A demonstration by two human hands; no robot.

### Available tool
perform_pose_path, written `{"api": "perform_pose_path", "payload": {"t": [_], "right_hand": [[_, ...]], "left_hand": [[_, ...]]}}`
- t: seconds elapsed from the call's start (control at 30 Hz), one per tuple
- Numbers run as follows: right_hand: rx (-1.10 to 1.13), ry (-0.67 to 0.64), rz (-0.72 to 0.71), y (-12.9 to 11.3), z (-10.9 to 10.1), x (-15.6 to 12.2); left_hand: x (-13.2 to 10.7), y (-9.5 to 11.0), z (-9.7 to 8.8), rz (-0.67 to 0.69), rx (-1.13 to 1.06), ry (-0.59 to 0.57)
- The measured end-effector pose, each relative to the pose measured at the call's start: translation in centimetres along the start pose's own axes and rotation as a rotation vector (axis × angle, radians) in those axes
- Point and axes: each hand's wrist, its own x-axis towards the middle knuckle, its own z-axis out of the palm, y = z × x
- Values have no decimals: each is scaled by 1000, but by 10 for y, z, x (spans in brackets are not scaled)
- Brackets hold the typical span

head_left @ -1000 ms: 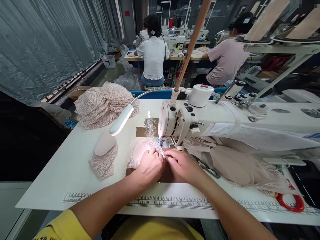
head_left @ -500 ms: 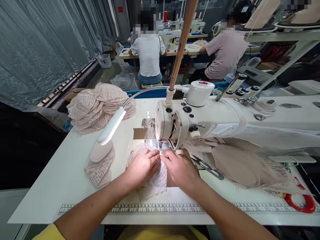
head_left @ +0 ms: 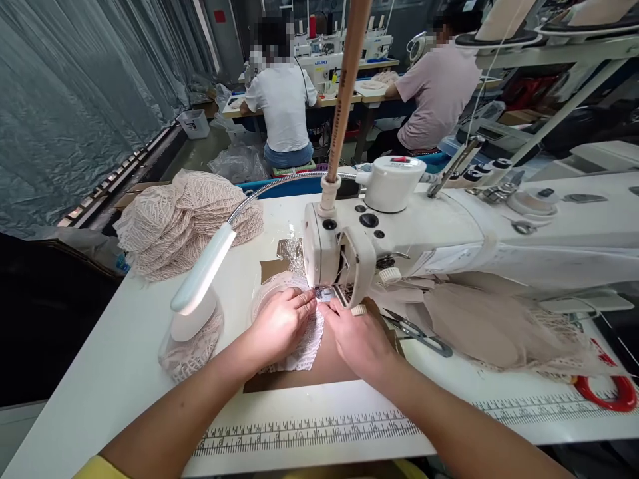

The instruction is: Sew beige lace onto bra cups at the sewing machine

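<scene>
A piece of pale pink lace fabric (head_left: 310, 346) lies at the needle area of a white sewing machine (head_left: 332, 249). My left hand (head_left: 282, 322) rests on the lace, fingers together and pressed onto it just left of the presser foot (head_left: 324, 293). At the lace's right edge is my right hand (head_left: 362, 339), closed, its thumb and forefinger tips at the cloth close to the foot. The fingers hide part of the seam area. Beneath the lace shows a brown sheet (head_left: 332, 362) on the white table.
Left stand a lace stack (head_left: 184, 219), a lit lamp (head_left: 204, 266) and a clear-wrapped lace piece (head_left: 192, 346). Right lie black scissors (head_left: 419, 332), beige mesh fabric (head_left: 479, 326) and red-handled scissors (head_left: 606, 392). A printed ruler (head_left: 309, 432) runs along the front edge. Two people sit at machines beyond.
The lace has shifted away from me toward the machine, baring more of the brown sheet. Both hands stay close to the foot. The whole view has moved slightly.
</scene>
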Motion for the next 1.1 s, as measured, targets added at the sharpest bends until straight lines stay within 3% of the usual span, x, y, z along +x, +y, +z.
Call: {"api": "perform_pose_path", "payload": {"t": [0.5,0.77,1.1], "right_hand": [[-28,76,-89,2,1,0],[31,215,-138,10,15,-3],[111,292,-183,15,29,-2]], "left_hand": [[-1,-19,1,65,-12,27],[-3,-21,2,-32,-19,80],[-11,-11,0,-274,108,-71]]}}
